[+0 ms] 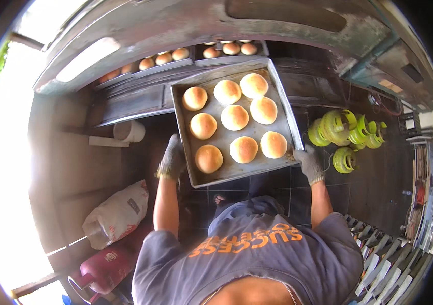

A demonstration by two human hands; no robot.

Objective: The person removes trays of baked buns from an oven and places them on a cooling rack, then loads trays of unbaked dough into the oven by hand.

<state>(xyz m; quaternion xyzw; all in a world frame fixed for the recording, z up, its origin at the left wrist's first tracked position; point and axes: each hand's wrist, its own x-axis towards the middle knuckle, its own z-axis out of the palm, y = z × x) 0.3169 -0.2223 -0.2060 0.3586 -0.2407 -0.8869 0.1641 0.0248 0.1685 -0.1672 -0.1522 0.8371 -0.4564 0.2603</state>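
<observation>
A square metal baking tray is held up in front of me, slightly turned, its far edge before the oven opening. Several round golden-brown buns sit on it in uneven rows. My left hand, in a grey knit glove, grips the tray's left side near its front corner. My right hand, gloved the same way, is closed on the right front corner. The fingers under the tray are partly hidden.
Beyond, trays of buns stand in the oven. Several green gas cylinders are on the floor at right. A white sack and a dark pink cylinder are at left. Stacked trays stand at lower right.
</observation>
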